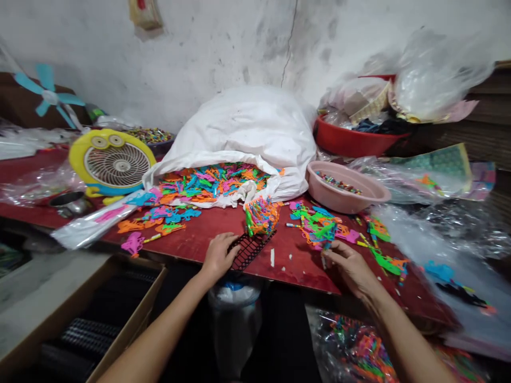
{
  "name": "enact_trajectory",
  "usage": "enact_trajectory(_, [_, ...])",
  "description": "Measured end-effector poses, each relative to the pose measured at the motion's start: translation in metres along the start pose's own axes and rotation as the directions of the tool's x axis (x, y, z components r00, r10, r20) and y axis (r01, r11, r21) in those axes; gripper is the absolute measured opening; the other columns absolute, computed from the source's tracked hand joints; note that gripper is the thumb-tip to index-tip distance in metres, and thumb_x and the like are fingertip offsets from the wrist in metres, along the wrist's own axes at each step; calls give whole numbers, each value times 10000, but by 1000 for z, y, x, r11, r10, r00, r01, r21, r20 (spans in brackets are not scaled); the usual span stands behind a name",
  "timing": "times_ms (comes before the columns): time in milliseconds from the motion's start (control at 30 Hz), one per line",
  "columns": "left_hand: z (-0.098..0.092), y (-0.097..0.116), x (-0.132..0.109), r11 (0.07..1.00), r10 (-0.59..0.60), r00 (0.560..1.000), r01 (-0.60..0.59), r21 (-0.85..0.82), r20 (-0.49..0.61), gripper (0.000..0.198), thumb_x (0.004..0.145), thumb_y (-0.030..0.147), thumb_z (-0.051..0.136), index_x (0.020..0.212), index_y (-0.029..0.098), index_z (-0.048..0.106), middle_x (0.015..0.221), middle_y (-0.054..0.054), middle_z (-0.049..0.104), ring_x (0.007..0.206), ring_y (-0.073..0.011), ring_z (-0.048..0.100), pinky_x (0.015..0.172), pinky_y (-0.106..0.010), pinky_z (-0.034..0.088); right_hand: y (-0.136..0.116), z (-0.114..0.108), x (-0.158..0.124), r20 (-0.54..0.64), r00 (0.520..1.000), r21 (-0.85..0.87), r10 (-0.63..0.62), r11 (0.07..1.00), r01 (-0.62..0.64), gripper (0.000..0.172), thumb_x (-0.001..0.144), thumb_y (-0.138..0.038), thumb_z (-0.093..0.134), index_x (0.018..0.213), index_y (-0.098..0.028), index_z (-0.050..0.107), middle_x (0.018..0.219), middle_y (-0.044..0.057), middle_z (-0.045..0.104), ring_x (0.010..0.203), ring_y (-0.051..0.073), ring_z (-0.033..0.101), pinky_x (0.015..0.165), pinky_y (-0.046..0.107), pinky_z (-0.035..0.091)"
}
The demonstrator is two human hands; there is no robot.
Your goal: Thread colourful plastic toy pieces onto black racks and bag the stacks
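Observation:
My left hand (pixel 219 254) rests on the near end of a black slotted rack (pixel 250 249) on the red table (pixel 199 236), fingers curled over its edge. A bunch of colourful plastic toy pieces (pixel 261 215) stands in the rack's far end. My right hand (pixel 348 264) lies at the edge of a loose pile of plastic toy pieces (pixel 319 226), fingers pinched on a small piece I cannot make out. A white sack (pixel 249 133) spilling more coloured pieces (pixel 211 181) lies behind the rack.
A pink bowl (pixel 345 198) and a red basin (pixel 353 142) sit at right among clear plastic bags (pixel 439 223). A yellow fan (pixel 112 162) stands at left. An open cardboard box (pixel 120 324) and a bagged bin (pixel 235 314) are below the table edge.

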State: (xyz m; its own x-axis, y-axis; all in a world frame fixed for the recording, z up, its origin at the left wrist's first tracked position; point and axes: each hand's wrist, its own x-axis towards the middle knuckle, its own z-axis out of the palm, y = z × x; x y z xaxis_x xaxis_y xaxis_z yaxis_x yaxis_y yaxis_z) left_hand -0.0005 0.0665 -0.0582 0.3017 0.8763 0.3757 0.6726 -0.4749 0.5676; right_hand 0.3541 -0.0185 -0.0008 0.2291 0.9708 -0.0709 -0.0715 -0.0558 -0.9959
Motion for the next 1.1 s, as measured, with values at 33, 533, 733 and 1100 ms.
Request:
enact_trajectory(33, [0,3,-2,1000,-2,1000,2,-1,-10,327,915,318,537,1198,202,654,1219,-105,653,1159,-267,579,996,-448,461,2,14,-1,21,1000,-15,-7,1000,7,338,657,-357,826,806,-201,566,612,-57,580,500,83,509,523,222,423])
enact_trajectory(533, [3,41,-16,998,-1,996,-5,67,87,521,826,430,674,1287,208,576,1428,-143,503,1314,-319,452,1116,-562,274,28,118,6,53,994,-612,-95,783,107,515,792,-605,547,496,-189,620,505,60,611,486,157,539,500,268,375])
enact_trajectory(733, [3,41,-18,997,-6,993,-4,77,122,507,822,386,653,1288,205,571,1454,-123,481,1345,-294,426,1138,-538,278,38,125,7,120,953,-717,-279,639,278,516,842,-575,478,543,-195,660,540,58,629,548,185,587,616,294,431])
enact_trajectory(1100, [8,36,-34,998,43,996,-47,46,81,562,822,399,654,1326,180,536,1468,-135,469,1372,-316,402,1148,-548,265,52,133,5,280,874,-815,-397,384,435,499,909,-542,415,622,-217,662,476,20,513,464,152,454,541,294,345])
